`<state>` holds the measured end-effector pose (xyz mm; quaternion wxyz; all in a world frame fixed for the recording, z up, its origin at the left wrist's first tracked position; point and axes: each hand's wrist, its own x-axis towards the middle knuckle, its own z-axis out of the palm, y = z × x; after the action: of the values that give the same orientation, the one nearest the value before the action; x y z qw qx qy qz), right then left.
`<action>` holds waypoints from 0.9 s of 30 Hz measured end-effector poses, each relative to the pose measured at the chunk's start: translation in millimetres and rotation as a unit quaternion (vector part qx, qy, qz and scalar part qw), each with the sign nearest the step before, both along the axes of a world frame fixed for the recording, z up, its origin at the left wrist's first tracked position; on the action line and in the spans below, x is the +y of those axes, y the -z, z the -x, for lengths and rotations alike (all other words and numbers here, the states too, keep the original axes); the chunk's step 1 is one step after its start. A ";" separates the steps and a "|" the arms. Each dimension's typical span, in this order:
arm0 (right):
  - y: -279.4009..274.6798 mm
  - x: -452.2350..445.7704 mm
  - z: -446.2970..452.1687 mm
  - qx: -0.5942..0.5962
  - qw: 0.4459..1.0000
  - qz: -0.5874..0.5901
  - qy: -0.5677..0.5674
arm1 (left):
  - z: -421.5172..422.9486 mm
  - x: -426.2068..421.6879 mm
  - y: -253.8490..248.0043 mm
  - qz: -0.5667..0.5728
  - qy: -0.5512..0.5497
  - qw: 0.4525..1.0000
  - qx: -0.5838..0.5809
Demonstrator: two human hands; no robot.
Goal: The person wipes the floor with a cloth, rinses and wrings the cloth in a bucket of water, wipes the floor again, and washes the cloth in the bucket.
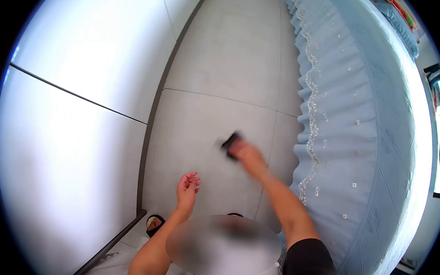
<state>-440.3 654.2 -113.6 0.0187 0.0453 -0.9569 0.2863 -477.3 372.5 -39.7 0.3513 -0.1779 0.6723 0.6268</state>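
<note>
So the whole left side is showing glossy white panels [74,152], big and flat, with a thin dark seam [81,95] cutting across them and soft glare washing over the surface. A dark, narrow trim strip [152,130] is running along their bottom edge. Down at lower left, a black open-toed sandal [151,228] is peeking out with a foot in it. Just right of that, the left hand [188,187] is hanging with its fingers loosely curled, a small gap showing, and it's not holding anything I can see. Matte grey floor tiles [222,65] are filling the middle, smooth, with skinny grout lines. Near the center of the frame, the right hand [250,157] is gripping a small dark object [230,145], kinda blocky, fingers closing on its right side. Both are blurring, so I can't tell what it is or whether it's touching the floor. A black sleeve [310,262] is covering that upper arm at the bottom. Over on the right, a pale blue ruffled skirt [341,132] is draping in soft folds, a wavy whitish trim [311,99] running down it, and a quilted-looking blue side [399,139] is curving beyond.
</note>
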 end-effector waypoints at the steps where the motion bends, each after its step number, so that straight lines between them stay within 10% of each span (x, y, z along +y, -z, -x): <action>1: 12.6 18.7 15.9 0.080 0.983 -0.077 0.143 | 1.2 -1.2 -0.7 0.006 -0.004 1.000 0.003; 3: -2.5 25.8 53.6 0.072 0.932 -0.044 0.353 | 5.4 -3.4 0.4 0.006 -0.009 1.000 0.008; 7: 5.4 -5.8 110.6 0.011 0.935 -0.036 0.353 | 16.3 -2.5 -10.4 0.006 -0.020 1.000 0.012; 13: -8.7 -97.5 44.7 0.025 0.969 0.018 -0.246 | 21.7 -14.0 -1.9 -0.002 -0.032 0.999 0.013; 16: -21.2 -65.4 27.3 0.016 0.970 0.092 -0.226 | 26.9 -26.0 2.2 0.008 -0.029 0.999 0.010; 22: -10.1 -52.5 124.3 0.050 0.968 0.009 0.244 | 14.2 -60.4 3.1 0.056 -0.063 0.996 0.026; 27: -4.6 -162.7 106.6 0.011 0.991 0.054 -0.119 | 4.5 -88.7 6.5 0.071 -0.070 0.994 0.036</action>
<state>-546.9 491.5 -109.0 -0.0022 0.1609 -0.9276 0.3371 -481.8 283.7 -46.2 0.2685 -0.2260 0.7136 0.6063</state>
